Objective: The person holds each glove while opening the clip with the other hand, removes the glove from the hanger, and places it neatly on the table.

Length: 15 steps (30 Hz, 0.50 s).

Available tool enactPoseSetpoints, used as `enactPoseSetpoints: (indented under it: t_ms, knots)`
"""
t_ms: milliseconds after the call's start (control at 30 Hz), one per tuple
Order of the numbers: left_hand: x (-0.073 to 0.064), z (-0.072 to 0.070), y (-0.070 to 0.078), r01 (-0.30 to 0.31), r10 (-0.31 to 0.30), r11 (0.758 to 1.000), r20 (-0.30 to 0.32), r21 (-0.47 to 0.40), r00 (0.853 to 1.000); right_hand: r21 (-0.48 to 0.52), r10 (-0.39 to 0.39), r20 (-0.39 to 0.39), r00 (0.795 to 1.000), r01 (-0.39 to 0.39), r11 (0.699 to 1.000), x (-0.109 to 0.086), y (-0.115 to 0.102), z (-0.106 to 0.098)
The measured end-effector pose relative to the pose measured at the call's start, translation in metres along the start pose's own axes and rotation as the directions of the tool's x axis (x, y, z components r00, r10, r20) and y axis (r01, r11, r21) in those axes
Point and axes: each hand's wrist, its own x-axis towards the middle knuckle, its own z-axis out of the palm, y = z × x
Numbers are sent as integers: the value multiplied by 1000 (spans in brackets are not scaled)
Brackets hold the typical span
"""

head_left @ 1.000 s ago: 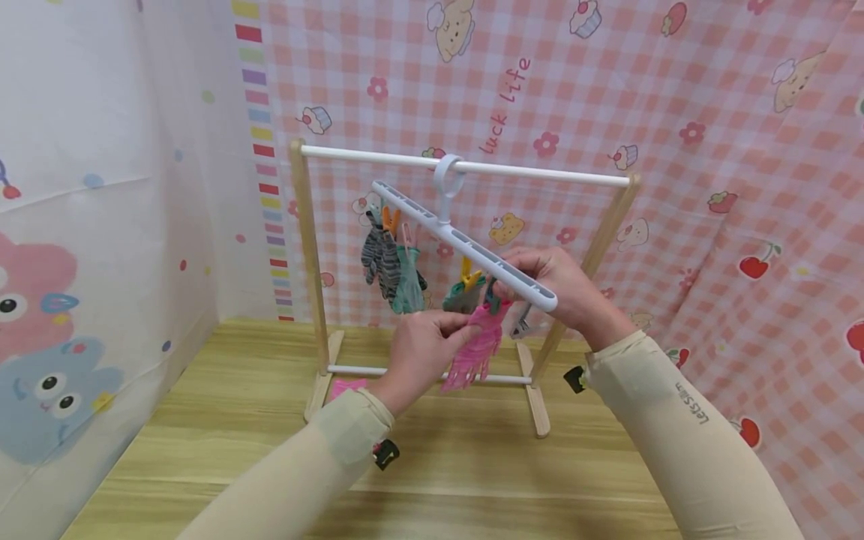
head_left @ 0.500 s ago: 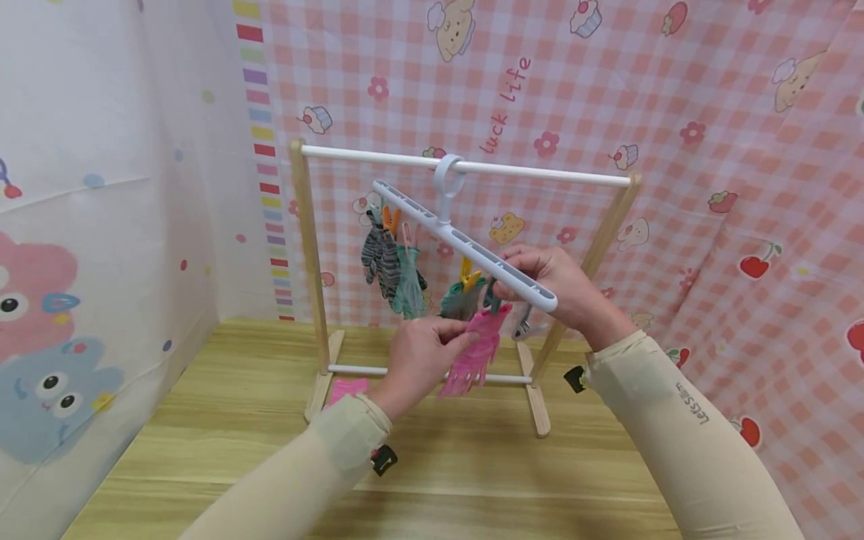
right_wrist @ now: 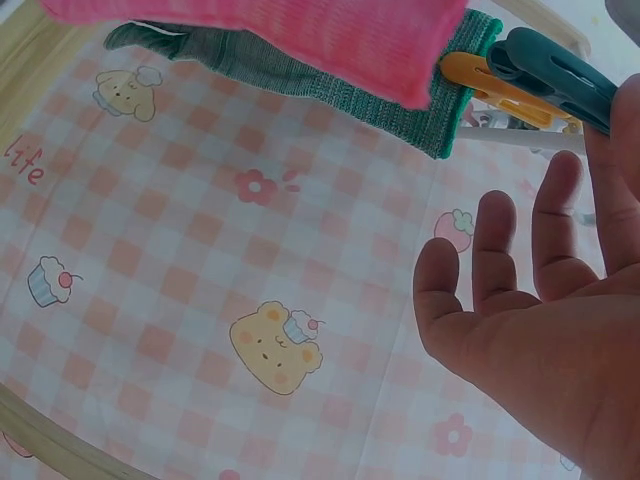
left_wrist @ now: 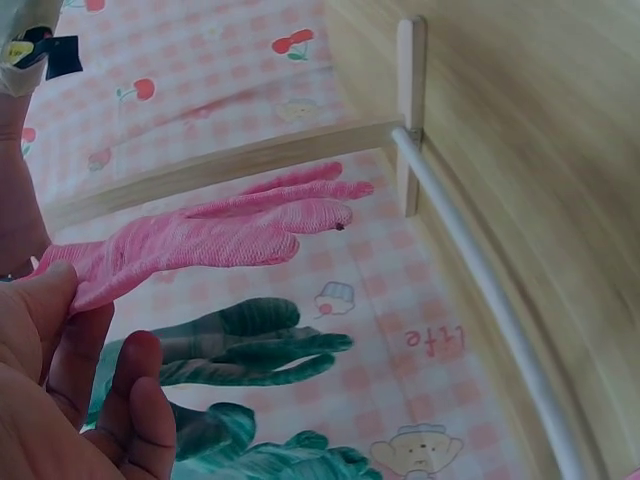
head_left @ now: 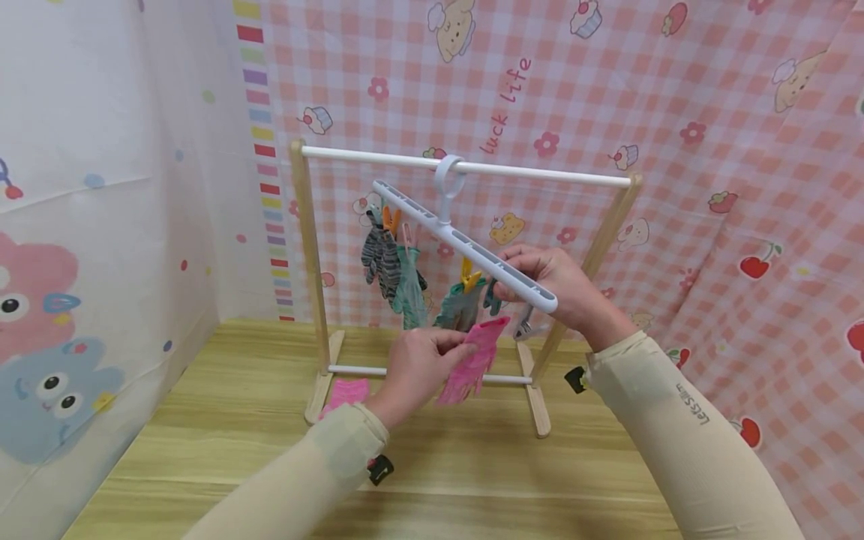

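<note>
The left hand (head_left: 421, 364) pinches the cuff of the pink glove (head_left: 472, 358) between thumb and fingers; the glove hangs free just below the teal clip (head_left: 491, 294). The right hand (head_left: 556, 283) squeezes this clip on the white hanger (head_left: 466, 247), other fingers spread loose. A green glove (head_left: 461, 306) hangs just behind the fingers.

Hanging gloves (head_left: 394, 266) crowd left; tabletop (head_left: 439, 480) open in front.
</note>
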Motion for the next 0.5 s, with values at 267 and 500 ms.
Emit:
enactPoseSetpoints:
  t_ms: [267,500]
  knots:
    - [-9,3,-8,-21,21,1000,6,8,1000,-23,8,17,1000,-8,1000,-2,0,-1]
    - [-11,2,-11,11,-11,1000,26,-4,1000,-86,67,26,997,-64,994,-4,0,-2]
